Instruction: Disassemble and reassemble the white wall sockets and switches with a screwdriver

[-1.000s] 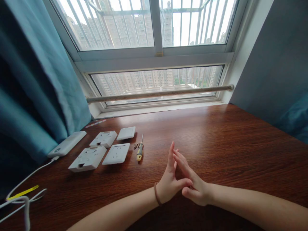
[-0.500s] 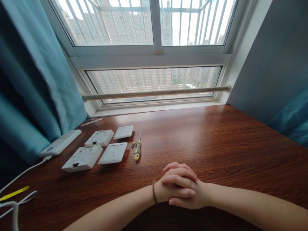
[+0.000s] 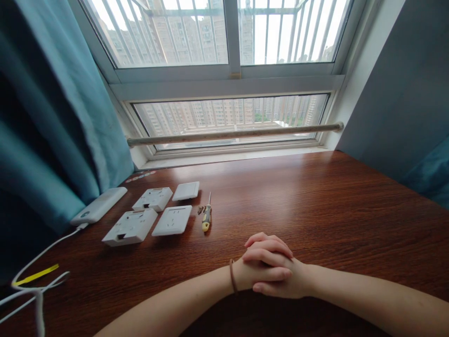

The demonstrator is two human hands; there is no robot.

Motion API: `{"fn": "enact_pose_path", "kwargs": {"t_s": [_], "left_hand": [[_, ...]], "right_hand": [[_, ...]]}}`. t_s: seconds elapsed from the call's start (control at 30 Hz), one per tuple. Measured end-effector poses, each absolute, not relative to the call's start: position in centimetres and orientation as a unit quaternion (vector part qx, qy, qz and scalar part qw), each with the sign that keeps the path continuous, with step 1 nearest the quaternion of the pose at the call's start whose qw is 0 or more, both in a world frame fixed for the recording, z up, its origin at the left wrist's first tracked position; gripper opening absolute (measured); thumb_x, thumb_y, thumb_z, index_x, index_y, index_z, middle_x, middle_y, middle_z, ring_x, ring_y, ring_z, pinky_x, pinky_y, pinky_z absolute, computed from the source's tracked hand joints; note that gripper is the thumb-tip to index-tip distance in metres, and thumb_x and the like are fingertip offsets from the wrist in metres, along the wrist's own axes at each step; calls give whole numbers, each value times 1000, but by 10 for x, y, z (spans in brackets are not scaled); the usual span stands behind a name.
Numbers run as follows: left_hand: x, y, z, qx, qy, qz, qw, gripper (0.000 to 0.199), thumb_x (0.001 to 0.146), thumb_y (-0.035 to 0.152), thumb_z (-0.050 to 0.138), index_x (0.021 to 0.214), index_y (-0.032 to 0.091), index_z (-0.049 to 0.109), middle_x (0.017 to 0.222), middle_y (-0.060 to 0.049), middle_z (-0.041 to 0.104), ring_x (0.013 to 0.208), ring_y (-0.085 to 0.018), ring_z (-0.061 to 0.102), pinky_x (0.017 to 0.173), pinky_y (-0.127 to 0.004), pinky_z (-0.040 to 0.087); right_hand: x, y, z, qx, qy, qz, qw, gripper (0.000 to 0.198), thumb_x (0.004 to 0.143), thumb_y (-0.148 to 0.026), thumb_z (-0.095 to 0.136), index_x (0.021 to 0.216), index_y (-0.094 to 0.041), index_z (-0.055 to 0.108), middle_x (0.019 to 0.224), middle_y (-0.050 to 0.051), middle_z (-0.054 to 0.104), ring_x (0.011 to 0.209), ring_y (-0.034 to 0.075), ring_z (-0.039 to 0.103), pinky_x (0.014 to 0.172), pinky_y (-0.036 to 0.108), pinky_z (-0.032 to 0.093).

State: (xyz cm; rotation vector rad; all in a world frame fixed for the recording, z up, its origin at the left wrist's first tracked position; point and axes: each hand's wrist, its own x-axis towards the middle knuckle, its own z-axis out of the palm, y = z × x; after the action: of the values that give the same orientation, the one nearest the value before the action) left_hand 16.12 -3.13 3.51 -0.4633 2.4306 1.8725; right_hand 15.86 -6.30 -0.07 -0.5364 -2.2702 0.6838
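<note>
My left hand [image 3: 257, 270], with a brown band at the wrist, is clasped with my right hand [image 3: 297, 279] near the table's front edge. Their fingers are closed round each other, and no object shows in them. The nearest tool is a screwdriver [image 3: 206, 219] with a yellow and grey handle, lying ahead and to the left. Several small screws [image 3: 201, 210] lie beside its shaft. Left of these are a white socket panel [image 3: 172, 221], another white panel [image 3: 186, 191] behind it, and two white mounting boxes [image 3: 130, 228], [image 3: 152, 199].
A white power bank [image 3: 99, 206] with a cable [image 3: 49, 244] lies by the blue curtain [image 3: 80, 121] on the left. A yellow strip [image 3: 38, 274] rests near the cable loops. A window with a rail [image 3: 238, 135] stands behind the wooden table [image 3: 308, 201].
The whole view has shifted slightly, so things appear a little farther right. My hands stay clasped, and the items on the table keep their places.
</note>
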Motion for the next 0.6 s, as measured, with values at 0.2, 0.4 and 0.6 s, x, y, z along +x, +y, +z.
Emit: {"fn": "enact_pose_path", "kwargs": {"t_s": [0.2, 0.4, 0.6], "left_hand": [[159, -40, 32, -140, 784, 604, 38, 33, 92, 30, 29, 92, 33, 62, 99, 6, 66, 120, -16, 48, 110, -44, 19], [159, -36, 31, -126, 779, 613, 53, 30, 90, 30, 34, 87, 35, 64, 103, 7, 64, 119, -16, 48, 107, -40, 31], [154, -22, 35, -217, 766, 603, 46, 48, 94, 28, 15, 90, 31, 63, 90, 4, 65, 112, -12, 53, 101, -31, 40]], "right_hand": [[158, -62, -2, -204, -874, 265, 352, 55, 72, -38, 65, 121, -23, 46, 112, 7, 50, 116, 23, 37, 91, 39, 42], [158, -63, 0, -203, -874, 265, 353, 55, 71, -36, 66, 120, -22, 47, 111, 7, 50, 114, 22, 38, 91, 38, 43], [159, -64, 0, -210, -876, 263, 346, 53, 71, -37, 65, 119, -21, 48, 113, 9, 49, 114, 23, 38, 90, 39, 43]]}}
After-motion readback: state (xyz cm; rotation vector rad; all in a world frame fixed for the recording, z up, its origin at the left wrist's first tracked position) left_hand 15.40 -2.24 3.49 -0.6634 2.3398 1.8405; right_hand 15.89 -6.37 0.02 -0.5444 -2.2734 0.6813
